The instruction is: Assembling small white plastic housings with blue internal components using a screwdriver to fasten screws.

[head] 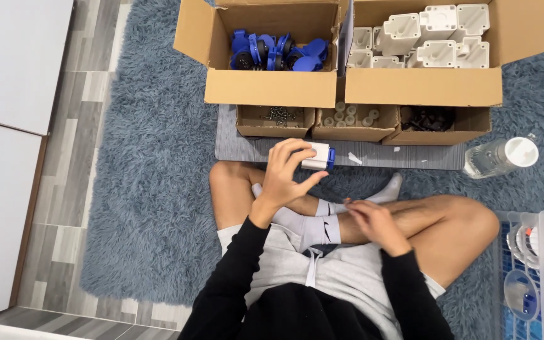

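Black sleeves (234,277) nearest the lens, person sitting cross-legged on a shaggy blue-grey rug (152,189), grey shorts, white socks. Left hand (286,173) raised over the knees, fingers wrapped around a small white housing with a blue end (320,156), gripping it firmly; part sits just above the near edge of a grey mat (240,148). Right hand (376,221) rests on the shin, fingers curled loosely; can't tell if it pinches anything small.

On the mat: three small open cartons in a row, screws (276,114) left, pale cylindrical bits (351,115) middle, black parts (432,118) right. Behind them two big cardboard boxes: left one holds blue connectors (278,51), right one holds white housings (436,38). Clear plastic bottle with white cap (502,156) lies on the rug right of the mat. White wire basket (536,271) at far right, round white and blue items inside.
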